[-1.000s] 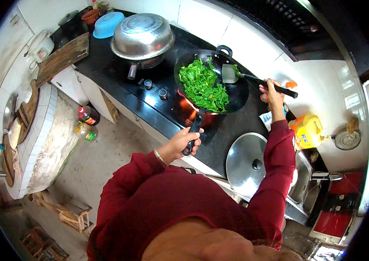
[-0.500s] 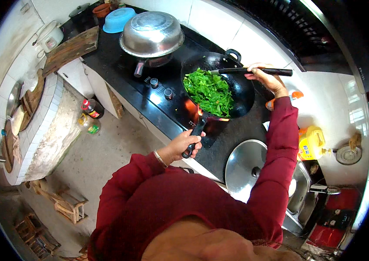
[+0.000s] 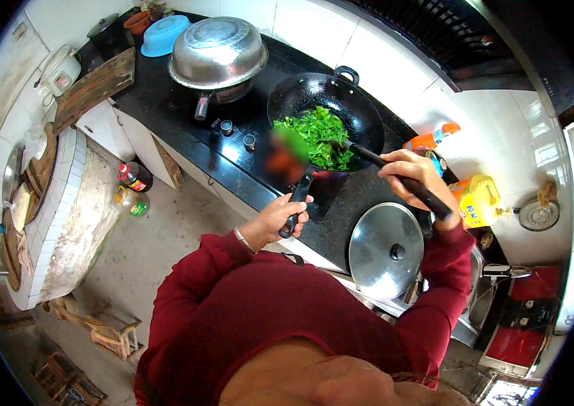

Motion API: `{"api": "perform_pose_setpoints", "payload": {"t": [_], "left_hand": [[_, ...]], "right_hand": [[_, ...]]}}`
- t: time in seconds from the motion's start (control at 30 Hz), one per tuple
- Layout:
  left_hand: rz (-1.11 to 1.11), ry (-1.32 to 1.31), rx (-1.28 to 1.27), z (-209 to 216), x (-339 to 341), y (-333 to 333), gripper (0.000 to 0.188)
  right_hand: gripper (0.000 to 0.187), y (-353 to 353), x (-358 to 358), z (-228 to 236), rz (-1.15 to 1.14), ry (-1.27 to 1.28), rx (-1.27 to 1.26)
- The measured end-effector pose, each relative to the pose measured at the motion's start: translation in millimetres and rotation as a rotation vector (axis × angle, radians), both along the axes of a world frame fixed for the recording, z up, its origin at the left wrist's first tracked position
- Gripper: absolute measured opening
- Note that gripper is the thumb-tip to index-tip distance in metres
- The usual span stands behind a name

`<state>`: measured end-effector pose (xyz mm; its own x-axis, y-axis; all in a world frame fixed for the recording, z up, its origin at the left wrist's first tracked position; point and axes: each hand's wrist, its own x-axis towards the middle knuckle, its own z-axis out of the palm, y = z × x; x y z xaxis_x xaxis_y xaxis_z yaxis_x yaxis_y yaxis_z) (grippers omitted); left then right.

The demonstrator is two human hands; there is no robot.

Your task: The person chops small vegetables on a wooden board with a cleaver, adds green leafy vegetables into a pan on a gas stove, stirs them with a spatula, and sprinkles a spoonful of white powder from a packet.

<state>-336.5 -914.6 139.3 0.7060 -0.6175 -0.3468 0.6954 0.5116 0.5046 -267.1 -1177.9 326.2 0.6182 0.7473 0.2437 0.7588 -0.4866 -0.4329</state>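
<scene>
A black wok (image 3: pixel 327 101) full of chopped green leaves (image 3: pixel 317 139) sits on the black stove top (image 3: pixel 165 101). My left hand (image 3: pixel 280 218) grips the wok's black handle (image 3: pixel 298 196) at the counter's near edge. My right hand (image 3: pixel 412 174) holds the black handle of a spatula (image 3: pixel 375 159), whose head is buried in the greens at the wok's right side. Both arms wear dark red sleeves.
An upturned steel bowl (image 3: pixel 218 51) covers the left burner. A steel lid (image 3: pixel 386 250) lies on the counter under my right arm. A yellow oil jug (image 3: pixel 475 201) and an orange bottle (image 3: pixel 429 141) stand by the wall. A tiled block (image 3: pixel 63 216), bottles (image 3: pixel 131 179) and wooden stools (image 3: pixel 107 331) occupy the floor at left.
My right hand drew back toward me, bringing the spatula from the wok's far rim into the greens on its right side. My left hand stayed on the wok handle.
</scene>
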Motion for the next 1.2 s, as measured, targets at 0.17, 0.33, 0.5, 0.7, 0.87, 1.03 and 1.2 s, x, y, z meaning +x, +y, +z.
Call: {"api": "perform_pose_setpoints", "payload": {"t": [0.17, 0.33, 0.5, 0.7, 0.87, 1.03, 1.2], "left_hand": [[0.003, -0.032, 0.009, -3.1, -0.7, -1.8, 0.025], [0.007, -0.008, -0.029, 0.5, 0.2, -0.4, 0.023], [0.007, -0.016, -0.029, -1.5, 0.9, -1.3, 0.022], [-0.006, -0.004, -0.025, -1.8, 2.7, 0.3, 0.021], [0.009, -0.033, -0.015, -0.4, -0.2, -2.4, 0.020], [-0.003, -0.004, -0.013, 2.0, 0.0, -0.8, 0.021], [0.004, 0.000, -0.031, -3.6, 0.6, -1.3, 0.019]], "right_hand": [[0.016, 14.5, 24.6, -67.2, -0.088, -0.057, 0.060], [0.019, 23.3, 18.0, -73.3, -0.062, 0.043, 0.071], [0.020, 23.9, 19.7, -93.6, -0.101, 0.040, 0.086], [0.021, 26.1, 51.8, -84.0, -0.111, -0.157, 0.050], [0.021, 29.3, 81.7, -100.3, -0.244, -0.220, 0.260], [0.013, 39.5, 26.2, -94.3, -0.122, 0.155, 0.060], [0.014, 19.0, 6.0, -79.0, -0.131, 0.113, 0.015]]}}
